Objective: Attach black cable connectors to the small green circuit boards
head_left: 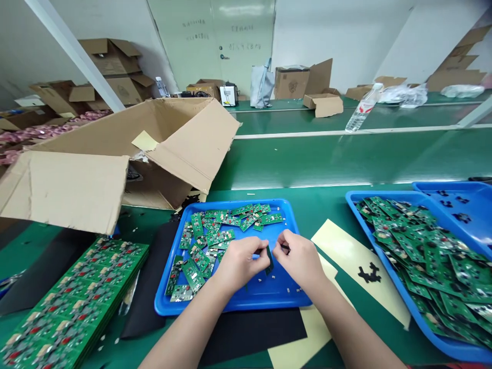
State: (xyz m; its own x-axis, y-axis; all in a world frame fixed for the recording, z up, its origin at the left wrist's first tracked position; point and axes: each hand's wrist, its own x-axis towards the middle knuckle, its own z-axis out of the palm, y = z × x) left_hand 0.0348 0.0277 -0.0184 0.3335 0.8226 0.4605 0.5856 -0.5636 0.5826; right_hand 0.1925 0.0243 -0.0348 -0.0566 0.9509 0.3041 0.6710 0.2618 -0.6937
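My left hand [243, 261] is closed on a small green circuit board [270, 260], which stands on edge between the two hands. Close on its right, my right hand [298, 256] pinches a small black piece [285, 247]; its exact kind is hard to make out. Both hands are over a blue tray [226, 306]. Loose circuit boards [219, 237] with parts on them lie in the tray's left and back areas. A few tiny pale bits are scattered near its front right.
At left lies a stack of joined circuit board panels [73, 307] beside an open cardboard box [192, 148]. A second blue tray [384, 274], heaped with boards, stands at right. Cream paper [346, 243] carries black pieces [369, 273]. A water bottle [363, 108] stands behind.
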